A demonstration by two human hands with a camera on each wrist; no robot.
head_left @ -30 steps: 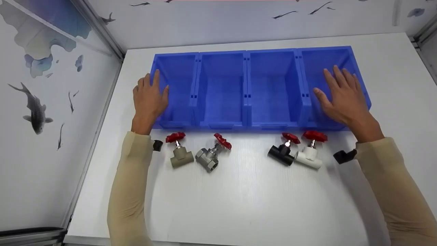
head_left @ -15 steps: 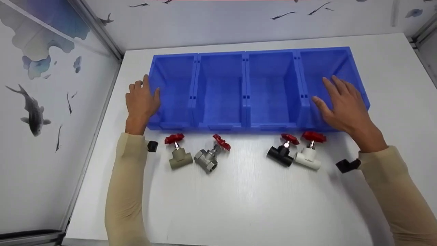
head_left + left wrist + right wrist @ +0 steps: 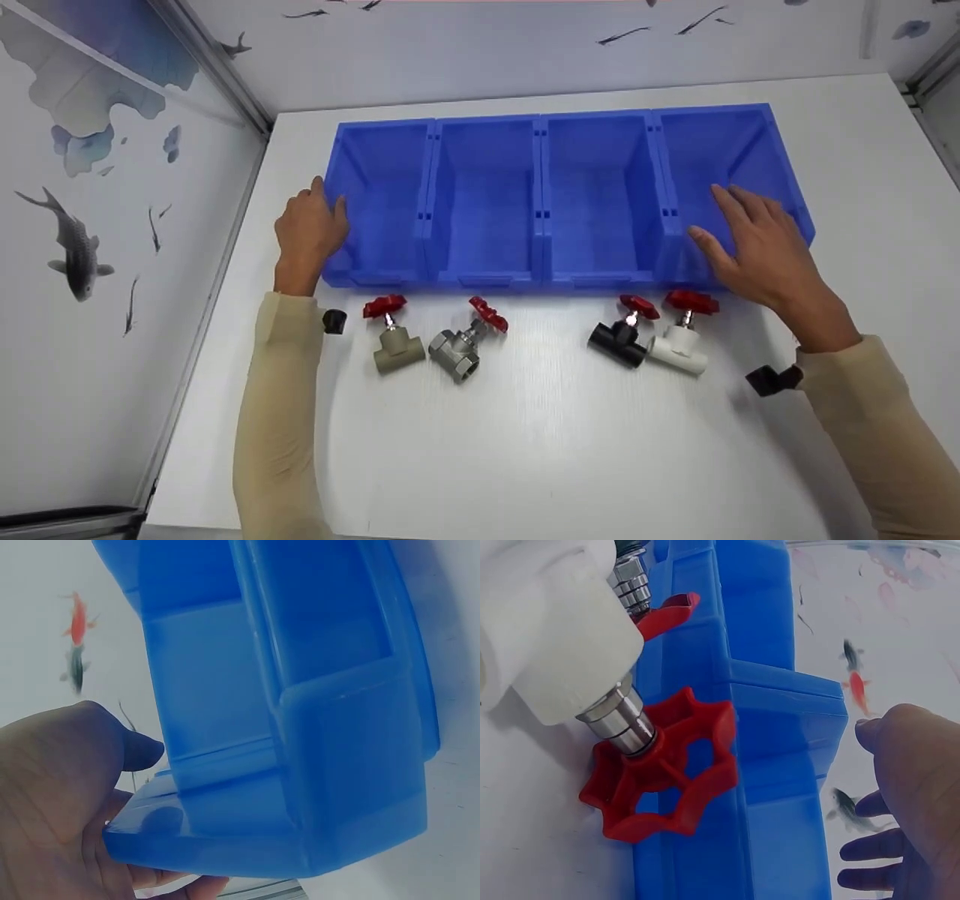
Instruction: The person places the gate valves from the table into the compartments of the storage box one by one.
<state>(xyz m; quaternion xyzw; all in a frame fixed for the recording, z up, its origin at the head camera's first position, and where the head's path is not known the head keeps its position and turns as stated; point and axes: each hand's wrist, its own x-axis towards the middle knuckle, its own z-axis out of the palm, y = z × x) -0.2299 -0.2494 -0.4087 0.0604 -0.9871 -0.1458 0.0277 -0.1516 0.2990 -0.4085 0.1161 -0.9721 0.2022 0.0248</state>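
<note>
In the head view, my left hand (image 3: 307, 229) is at the outer side of the leftmost blue bin (image 3: 386, 199). Its thumb stands over the bin, while the fingers reach down outside the side wall; the left wrist view shows fingers partly hidden behind the blue plastic. Over the rightmost bin (image 3: 686, 180), my right hand (image 3: 769, 251) hovers palm down, fingers extended and holding nothing. Before the bins lie an olive-grey valve (image 3: 397, 349), a metal valve (image 3: 456, 352), a black valve (image 3: 619, 341) and a white valve (image 3: 679, 352), all with red handwheels.
Several blue bins stand joined in one row on the white table (image 3: 517, 450); two middle bins (image 3: 491, 217) lie between my hands. A printed panel (image 3: 97, 300) rises at the left, and a back wall (image 3: 487, 52) stands behind. Black camera mounts (image 3: 772, 380) hang at both wrists.
My left hand has shifted left, from over the leftmost bin to its outer wall. The right hand has drawn back toward me. Bins and valves keep their places.
</note>
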